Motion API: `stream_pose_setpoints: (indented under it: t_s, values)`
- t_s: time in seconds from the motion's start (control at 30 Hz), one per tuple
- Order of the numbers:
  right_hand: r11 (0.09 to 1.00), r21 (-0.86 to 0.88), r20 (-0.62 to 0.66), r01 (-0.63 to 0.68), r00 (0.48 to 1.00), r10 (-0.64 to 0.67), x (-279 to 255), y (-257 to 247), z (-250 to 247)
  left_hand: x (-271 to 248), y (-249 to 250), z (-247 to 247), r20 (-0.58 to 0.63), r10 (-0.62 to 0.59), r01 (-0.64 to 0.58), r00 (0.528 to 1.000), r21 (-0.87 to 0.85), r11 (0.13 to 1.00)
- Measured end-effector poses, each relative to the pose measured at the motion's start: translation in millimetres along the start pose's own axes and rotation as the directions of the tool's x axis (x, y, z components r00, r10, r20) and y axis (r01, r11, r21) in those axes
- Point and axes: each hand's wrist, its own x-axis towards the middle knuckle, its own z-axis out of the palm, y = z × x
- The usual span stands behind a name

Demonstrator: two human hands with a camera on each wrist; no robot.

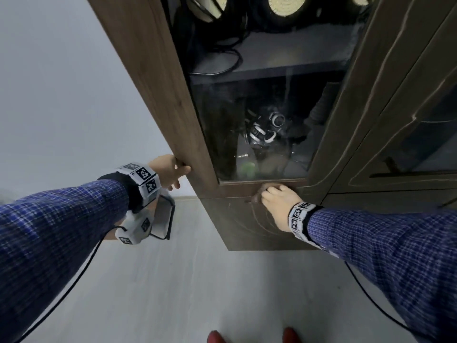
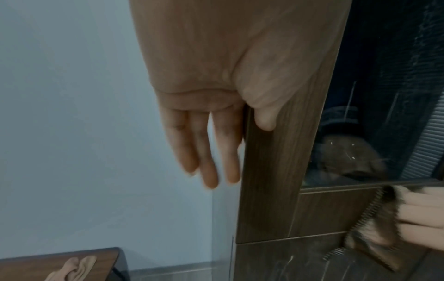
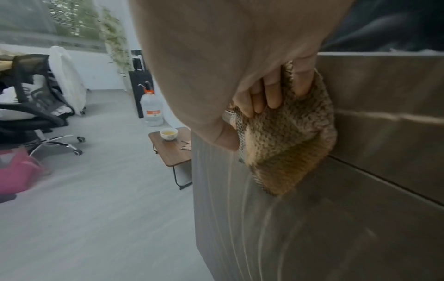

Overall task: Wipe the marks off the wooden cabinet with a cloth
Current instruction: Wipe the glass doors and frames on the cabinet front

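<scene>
The wooden cabinet (image 1: 178, 95) (image 2: 271, 180) (image 3: 384, 95) is dark brown with a glass door. My left hand (image 1: 173, 172) (image 2: 216, 144) rests on its left front corner at the height of the glass's lower edge. The thumb lies on the front and the straight fingers lie along the side. My right hand (image 1: 274, 196) (image 3: 271, 91) (image 2: 423, 209) grips a brown fuzzy cloth (image 3: 288, 140) (image 2: 374, 224) (image 1: 256, 198). It presses the cloth against the rail just below the glass. Pale curved streaks (image 3: 240, 218) (image 1: 262, 226) show on the lower panel beneath the cloth.
A small wooden side table (image 3: 173, 152) (image 1: 162, 216) with a cup (image 3: 169, 133) stands left of the cabinet. Farther off are a water bottle (image 3: 152, 108) and an office chair (image 3: 36, 106). A second cabinet door (image 1: 395, 120) adjoins on the right. Grey floor lies below.
</scene>
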Motion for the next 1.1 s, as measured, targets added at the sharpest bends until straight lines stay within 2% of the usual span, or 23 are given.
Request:
stream_pose_setpoints:
  t_s: [0.1, 0.2, 0.37, 0.5, 0.6, 0.7, 0.93, 1.1]
  values:
    - [0.999, -0.027, 0.024, -0.043, 0.999, 0.043, -35, 39, 23, -14, 23, 11, 0.125, -0.167, 0.164, 0.978, 0.035, 0.986]
    - [0.997, -0.055, 0.040, -0.054, 0.998, 0.056, -60, 67, 34, -18, 47, 25, 0.228, -0.164, 0.145, 0.960, 0.098, 0.985]
    - [0.997, 0.034, 0.005, -0.063, 0.998, 0.063, -63, 69, 31, -31, 120, 60, 0.211, -0.001, -0.074, 0.978, 0.349, 0.934]
    - [0.998, 0.033, -0.098, 0.060, 0.994, -0.056, -37, 45, 14, -41, 149, 84, 0.193, 0.111, -0.175, 0.975, 0.356, 0.918]
    - [0.997, 0.029, -0.148, 0.076, 0.987, -0.071, -33, 44, 10, -39, 158, 86, 0.109, 0.135, -0.162, 0.985, 0.293, 0.942]
    - [0.998, -0.009, -0.119, 0.070, 0.990, -0.070, -46, 64, 24, -33, 166, 79, 0.049, 0.106, -0.114, 0.993, 0.216, 0.970]
    - [0.995, 0.036, -0.048, -0.097, 0.994, 0.099, -90, 95, 45, -37, 181, 75, 0.051, 0.063, -0.074, 0.997, 0.281, 0.957]
    - [0.975, 0.127, -0.111, -0.180, 0.975, 0.195, -110, 103, 27, -50, 199, 59, 0.131, 0.138, -0.176, 0.982, 0.341, 0.924]
